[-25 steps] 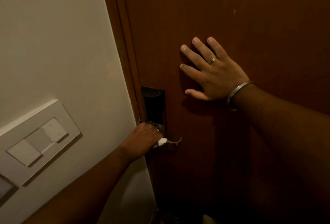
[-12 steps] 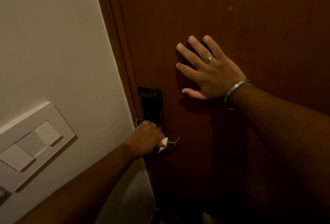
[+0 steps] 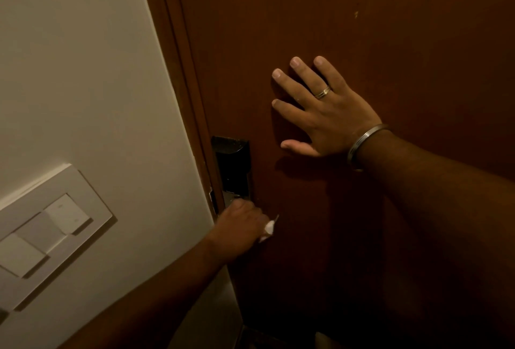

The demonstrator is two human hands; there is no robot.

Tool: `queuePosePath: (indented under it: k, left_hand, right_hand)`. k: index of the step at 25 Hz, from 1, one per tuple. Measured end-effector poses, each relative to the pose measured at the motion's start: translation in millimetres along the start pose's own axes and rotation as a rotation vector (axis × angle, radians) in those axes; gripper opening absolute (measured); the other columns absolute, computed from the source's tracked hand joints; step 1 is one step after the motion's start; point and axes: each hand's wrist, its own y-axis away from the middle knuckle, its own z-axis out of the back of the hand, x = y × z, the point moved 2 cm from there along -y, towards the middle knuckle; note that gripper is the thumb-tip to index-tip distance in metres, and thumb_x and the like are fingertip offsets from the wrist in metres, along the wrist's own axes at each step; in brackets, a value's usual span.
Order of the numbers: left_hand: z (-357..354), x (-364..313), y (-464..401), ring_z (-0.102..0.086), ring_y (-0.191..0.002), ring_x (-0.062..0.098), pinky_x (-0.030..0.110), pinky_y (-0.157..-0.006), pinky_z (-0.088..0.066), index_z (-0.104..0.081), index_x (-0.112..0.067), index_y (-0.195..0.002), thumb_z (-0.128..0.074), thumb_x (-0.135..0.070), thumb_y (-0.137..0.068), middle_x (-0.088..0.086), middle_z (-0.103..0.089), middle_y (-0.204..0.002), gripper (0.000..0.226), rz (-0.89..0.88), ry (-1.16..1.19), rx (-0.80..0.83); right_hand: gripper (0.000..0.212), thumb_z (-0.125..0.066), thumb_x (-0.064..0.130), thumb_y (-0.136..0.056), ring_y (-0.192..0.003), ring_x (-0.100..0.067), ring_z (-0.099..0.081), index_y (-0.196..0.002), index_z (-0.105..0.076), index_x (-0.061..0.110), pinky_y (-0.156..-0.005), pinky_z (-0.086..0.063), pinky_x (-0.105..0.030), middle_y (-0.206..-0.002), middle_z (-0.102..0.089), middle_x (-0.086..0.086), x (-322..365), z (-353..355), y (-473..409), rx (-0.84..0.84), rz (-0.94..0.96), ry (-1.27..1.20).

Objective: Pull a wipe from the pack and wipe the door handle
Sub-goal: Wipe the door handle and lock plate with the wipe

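The left hand (image 3: 239,226) is clenched on a soft, limp wipe (image 3: 269,228) over the handle (image 3: 276,219), beside the door's (image 3: 362,28) left edge; best bunched. The right hand (image 3: 323,109) lies flat, fingers spread.

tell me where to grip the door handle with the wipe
Grip the free end of the handle, which pokes right past the left hand, coming from the right. The wipe already sits there; the rest is hidden under the hand.

Left hand (image 3: 239,226) fisted, low; right hand (image 3: 323,109) flat, fingers spread.
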Motion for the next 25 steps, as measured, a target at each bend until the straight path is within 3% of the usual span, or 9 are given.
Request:
queuePosePath:
  k: [3,6,8,10,14,17,19,22,25]
  left_hand:
    - [-7.3,-31.2,-17.8,-0.060,-0.078,0.019,0.037,-0.077,-0.044,-0.063,-0.021,-0.084,-0.068,-0.033,-0.082,0.001,-0.070,-0.081,0.012,0.087,0.095,0.040]
    - [-8.6,10.0,10.3,-0.061,-0.079,0.018,0.034,-0.074,-0.048,-0.064,-0.024,-0.089,-0.070,-0.027,-0.078,-0.002,-0.069,-0.083,0.014,-0.094,-0.002,-0.055]
    - [-3.9,31.9,22.6,-0.061,-0.084,0.018,0.035,-0.078,-0.048,-0.062,-0.026,-0.089,-0.068,-0.026,-0.082,-0.003,-0.068,-0.086,0.010,-0.095,-0.043,-0.041]
    - [-3.0,19.0,12.0,-0.060,-0.085,0.019,0.036,-0.081,-0.045,-0.061,-0.025,-0.087,-0.064,-0.030,-0.086,-0.001,-0.068,-0.087,0.006,-0.027,-0.005,0.017]
    - [-12.8,-24.3,-12.7,-0.062,-0.082,0.019,0.036,-0.080,-0.042,-0.065,-0.022,-0.089,-0.050,-0.045,-0.093,0.000,-0.071,-0.085,0.028,0.141,0.185,0.065]
    - [-6.6,8.4,10.4,-0.066,-0.083,0.020,0.035,-0.076,-0.050,-0.068,-0.018,-0.102,-0.061,-0.023,-0.090,0.003,-0.074,-0.094,0.015,-0.070,0.182,-0.053]
    - [-3.7,32.7,27.8,-0.069,-0.095,0.024,0.035,-0.077,-0.055,-0.067,-0.011,-0.112,-0.072,-0.012,-0.078,0.009,-0.073,-0.108,0.035,-0.101,0.069,-0.107]
    - [-10.7,38.2,33.3,-0.065,-0.109,0.031,0.042,-0.082,-0.057,-0.060,-0.002,-0.122,-0.074,-0.007,-0.075,0.020,-0.065,-0.122,0.050,-0.006,0.019,-0.042]
    - [-9.6,49.1,38.6,-0.064,-0.108,0.036,0.046,-0.084,-0.057,-0.056,-0.001,-0.126,-0.071,-0.005,-0.080,0.023,-0.062,-0.126,0.049,0.138,0.082,-0.029]
  right_hand:
    - [0.079,-0.027,0.075,-0.092,-0.144,-0.046,-0.031,-0.137,-0.052,0.015,-0.117,-0.018,-0.061,-0.157,-0.034,-0.022,1.5,0.1,0.1,-0.003,-0.001,-0.002]
    - [0.079,-0.027,0.075,-0.092,-0.145,-0.046,-0.030,-0.138,-0.051,0.016,-0.118,-0.018,-0.060,-0.158,-0.032,-0.022,-0.5,0.4,-0.7,0.004,-0.002,-0.010]
    - [0.078,-0.027,0.075,-0.092,-0.145,-0.046,-0.030,-0.138,-0.052,0.016,-0.118,-0.018,-0.060,-0.158,-0.032,-0.022,0.2,1.1,1.2,0.008,-0.011,0.000]
    - [0.078,-0.027,0.075,-0.093,-0.145,-0.046,-0.030,-0.138,-0.051,0.016,-0.118,-0.018,-0.060,-0.158,-0.032,-0.022,1.0,0.7,0.9,0.015,-0.009,0.006]
    - [0.078,-0.026,0.075,-0.093,-0.145,-0.047,-0.029,-0.139,-0.049,0.016,-0.118,-0.019,-0.060,-0.159,-0.031,-0.022,0.5,-0.3,0.3,0.017,0.003,0.014]
    - [0.080,-0.027,0.076,-0.092,-0.146,-0.047,-0.027,-0.139,-0.049,0.015,-0.118,-0.019,-0.060,-0.159,-0.029,-0.022,1.4,-3.2,0.4,0.012,0.000,-0.001]
    - [0.080,-0.026,0.076,-0.092,-0.146,-0.046,-0.026,-0.139,-0.049,0.015,-0.118,-0.017,-0.060,-0.159,-0.029,-0.022,2.2,-3.9,1.9,0.011,-0.005,0.001]
    - [0.080,-0.026,0.076,-0.093,-0.146,-0.047,-0.025,-0.140,-0.049,0.015,-0.119,-0.015,-0.060,-0.159,-0.028,-0.022,0.0,-3.1,2.1,0.014,-0.011,-0.012]
    - [0.080,-0.027,0.075,-0.093,-0.146,-0.047,-0.026,-0.140,-0.050,0.015,-0.118,-0.018,-0.061,-0.159,-0.029,-0.022,2.1,-1.6,2.1,0.021,-0.009,-0.020]
